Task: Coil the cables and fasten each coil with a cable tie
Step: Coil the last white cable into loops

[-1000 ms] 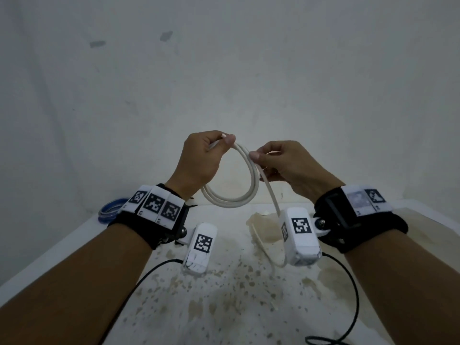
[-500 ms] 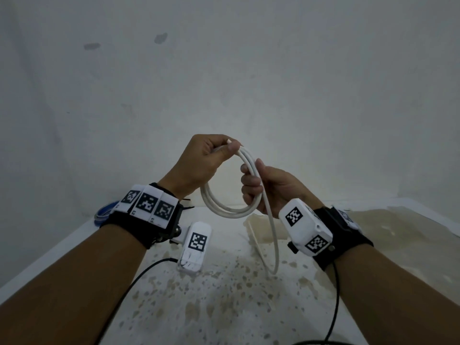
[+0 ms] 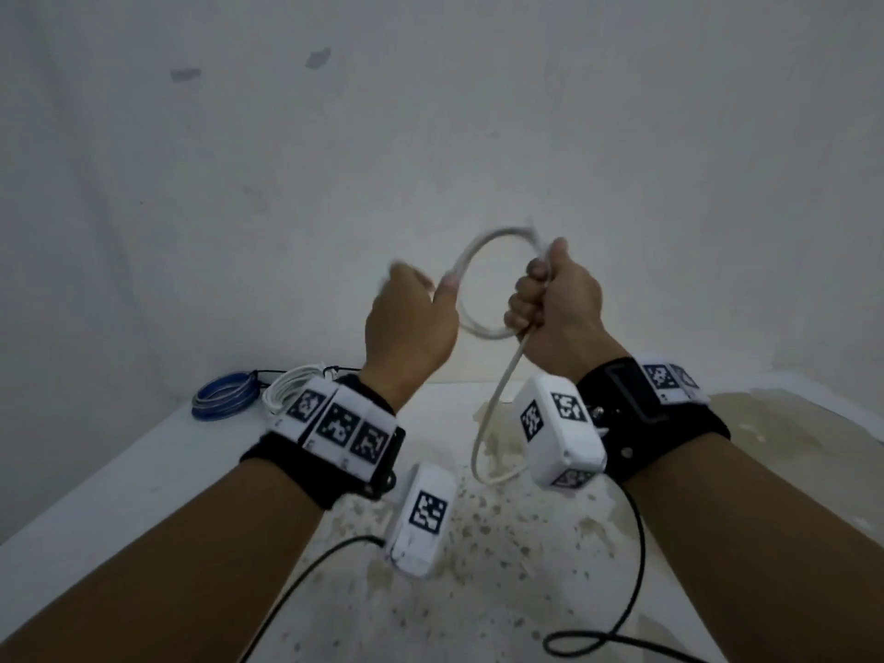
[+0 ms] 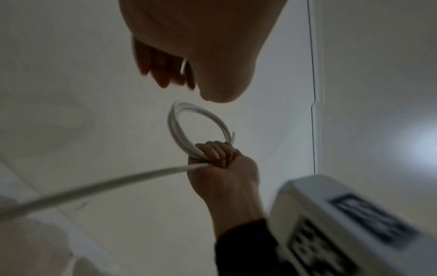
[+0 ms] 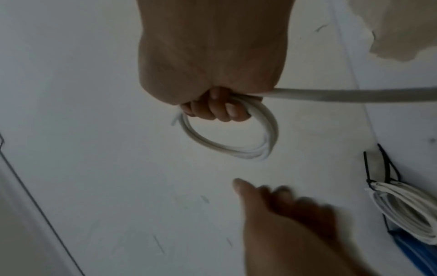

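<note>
My right hand [image 3: 531,299] grips a small coil of white cable [image 3: 471,260] in its fist and holds it upright in the air in front of the wall. The cable's loose tail [image 3: 500,399] hangs from the fist down toward the table. In the right wrist view my fingers [image 5: 212,110] curl round the coil [image 5: 236,145]. My left hand [image 3: 421,289] is blurred and open just left of the coil, holding nothing. The left wrist view shows the coil [image 4: 196,127] apart from my left fingertips [image 4: 165,78], with the right fist [image 4: 220,164] below it.
A blue cable coil [image 3: 222,397] and a white coil [image 3: 287,390] with a black tie lie at the back left of the stained white table [image 3: 143,471]. The wall stands close behind. Black wrist-camera cords [image 3: 631,567] trail over the table's near right.
The coil has passed from my left hand to my right, which now grips it and has lifted it upright. My left hand has let go and opened.
</note>
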`<state>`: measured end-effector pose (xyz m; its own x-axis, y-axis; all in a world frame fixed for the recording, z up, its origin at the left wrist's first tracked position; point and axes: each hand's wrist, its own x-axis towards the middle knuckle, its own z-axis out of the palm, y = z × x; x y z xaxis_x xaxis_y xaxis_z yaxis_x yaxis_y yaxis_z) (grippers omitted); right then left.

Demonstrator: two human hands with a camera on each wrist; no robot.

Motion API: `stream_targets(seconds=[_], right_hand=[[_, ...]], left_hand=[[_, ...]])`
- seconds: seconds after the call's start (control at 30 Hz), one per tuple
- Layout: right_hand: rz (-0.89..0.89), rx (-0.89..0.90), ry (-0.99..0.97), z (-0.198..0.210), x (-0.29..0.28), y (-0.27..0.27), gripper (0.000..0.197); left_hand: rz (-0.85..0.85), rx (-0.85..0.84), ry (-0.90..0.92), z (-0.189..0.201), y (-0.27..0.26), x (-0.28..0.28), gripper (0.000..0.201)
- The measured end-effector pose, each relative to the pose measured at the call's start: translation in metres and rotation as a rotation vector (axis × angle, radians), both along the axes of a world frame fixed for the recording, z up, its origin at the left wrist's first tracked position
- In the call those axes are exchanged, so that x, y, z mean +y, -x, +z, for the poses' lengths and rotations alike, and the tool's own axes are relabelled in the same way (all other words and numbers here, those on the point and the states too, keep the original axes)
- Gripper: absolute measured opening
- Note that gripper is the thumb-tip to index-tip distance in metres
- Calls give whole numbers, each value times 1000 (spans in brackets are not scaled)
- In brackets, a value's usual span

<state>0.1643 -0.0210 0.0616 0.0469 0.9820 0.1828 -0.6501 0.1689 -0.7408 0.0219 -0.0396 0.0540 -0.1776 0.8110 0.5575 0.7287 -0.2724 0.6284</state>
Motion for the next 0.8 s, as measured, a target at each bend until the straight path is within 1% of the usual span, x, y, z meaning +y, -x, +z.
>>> stream_targets(seconds=[0.03,0.07,0.1,0.13,0.17,0.2,0.23,0.27,0.3,0.33,0.4,0.47,0.53,0.57,0.6,0.63,0.73,0.77,0.8], right_hand=[[-10,89,-26,2,1,-3,51],[-14,160,-51,4,2,-5,51],[-17,205,-70,4,2,-6,51],[-17,225,-84,4,1,-6,52],[-11,230,-94,3,0,-4,52],[-2,230,-100,1,-2,-2,52],[11,233,-99,0,-3,0,52],[27,235,-90,-2,-4,1,52],[45,229,-80,-4,-5,1,51],[61,208,-70,-6,-6,1,51],[88,130,-48,-9,-7,-1,51],[121,75,-29,-10,-7,-3,51],[154,46,-21,-10,-7,-5,51],[168,30,-16,-10,-7,-6,51],[181,14,-9,-9,-7,-7,51],[190,-1,-2,-9,-6,-8,51],[187,-117,24,-12,-5,-9,50],[183,-172,28,-14,-5,-7,49],[178,-214,28,-17,-5,-6,49]], left_hand=[[-39,-45,178,-6,-5,-10,49],[-133,-133,420,-14,-10,-19,59],[-256,-269,664,-19,-16,-27,66],[-373,-448,837,-24,-20,-29,69],[-458,-667,920,-27,-22,-26,67],[-512,-912,919,-27,-24,-22,58],[-515,-1146,841,-25,-25,-16,45],[-483,-1329,720,-21,-25,-9,31],[-430,-1412,592,-17,-24,-2,21],[-381,-1408,485,-13,-21,2,18],[-326,-1270,345,-7,-15,4,20],[-276,-1086,258,-6,-9,8,18],[-252,-899,185,-9,-4,13,21],[-252,-826,158,-10,-3,15,23],[-272,-789,141,-10,-1,15,23],[-313,-791,143,-9,0,13,23],[-447,-911,143,-3,3,9,27],[-448,-907,125,1,3,8,29],[-427,-858,104,3,4,9,30]])
